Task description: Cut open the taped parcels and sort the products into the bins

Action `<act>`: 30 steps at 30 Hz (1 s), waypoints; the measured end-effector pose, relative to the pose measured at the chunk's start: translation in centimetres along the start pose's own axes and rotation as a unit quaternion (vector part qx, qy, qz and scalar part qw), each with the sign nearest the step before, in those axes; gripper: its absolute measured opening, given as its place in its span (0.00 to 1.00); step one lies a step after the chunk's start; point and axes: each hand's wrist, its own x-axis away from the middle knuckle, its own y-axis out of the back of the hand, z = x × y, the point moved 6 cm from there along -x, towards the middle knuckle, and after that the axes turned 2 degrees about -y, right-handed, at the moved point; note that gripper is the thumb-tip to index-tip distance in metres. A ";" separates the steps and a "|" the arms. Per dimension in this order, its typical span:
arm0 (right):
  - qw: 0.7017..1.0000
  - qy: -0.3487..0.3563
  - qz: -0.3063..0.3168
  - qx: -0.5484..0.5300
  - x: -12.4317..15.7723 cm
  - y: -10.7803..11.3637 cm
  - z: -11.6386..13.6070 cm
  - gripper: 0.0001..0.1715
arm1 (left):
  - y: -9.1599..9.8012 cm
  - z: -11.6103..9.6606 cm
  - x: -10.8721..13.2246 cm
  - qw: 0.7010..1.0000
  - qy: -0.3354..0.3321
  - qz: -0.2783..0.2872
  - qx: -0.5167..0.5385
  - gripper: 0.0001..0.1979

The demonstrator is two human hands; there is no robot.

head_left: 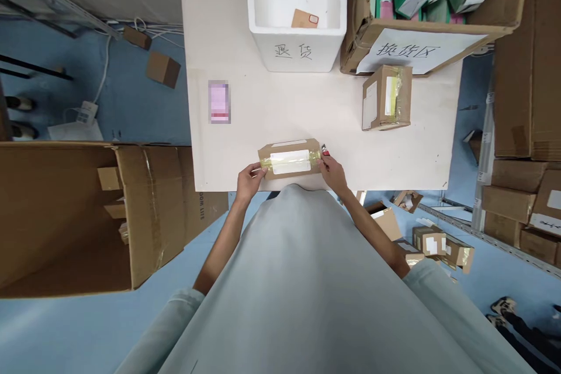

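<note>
A small taped cardboard box (290, 168) with white labels lies at the table's near edge, slightly tilted in view. My left hand (249, 181) grips its left end, fingers closed with the thumb on top. At the right end, my right hand (333, 175) has its fingertips on the box. A small red and dark tool (325, 151) sticks up from the same right-hand fingers; its kind is too small to make out. Farther right on the table stands another taped cardboard box (377, 99).
A white foam bin (298, 52) holding a brown card stands at the back, beside a large carton (433, 29) of green and pink boxes. A blurred pink item (219, 102) lies left on the white table (272, 105). An open carton (158, 210) stands left; several boxes (432, 242) lie right.
</note>
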 end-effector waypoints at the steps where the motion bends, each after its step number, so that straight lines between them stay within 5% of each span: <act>1: 1.000 -0.005 -0.006 -0.010 0.3 -0.3 -0.2 0.31 | 0.2 0.0 0.1 1.000 0.003 0.000 -0.002 0.22; 6: 1.000 0.020 -0.013 0.000 -0.8 0.8 -0.5 0.27 | 0.6 -0.7 -0.6 1.000 0.009 -0.004 -0.024 0.21; 9: 0.986 0.011 -0.153 0.066 -3.3 7.3 -2.0 0.35 | 0.6 -1.7 -1.5 0.999 0.008 -0.023 -0.044 0.18; 12: 0.945 -0.077 -0.300 0.110 -6.1 15.1 -5.2 0.56 | 0.6 -2.8 -2.6 0.998 0.008 -0.037 -0.055 0.16; 16: 0.930 -0.164 -0.316 0.091 -9.1 20.3 -8.9 0.67 | 0.8 -3.7 -3.7 0.997 0.009 -0.044 -0.064 0.16; 22: 0.933 -0.111 -0.339 0.047 -9.4 17.4 -8.1 0.56 | 0.9 -3.4 -3.6 0.997 0.008 -0.041 -0.066 0.17; 27: 0.947 -0.095 -0.305 0.024 -11.2 13.1 -5.7 0.57 | 0.5 -3.4 -3.1 0.995 0.006 -0.067 -0.068 0.19; 30: 0.953 -0.078 -0.294 -0.002 -13.1 12.0 -5.1 0.65 | 0.3 -3.4 -3.0 0.995 0.002 -0.073 -0.070 0.19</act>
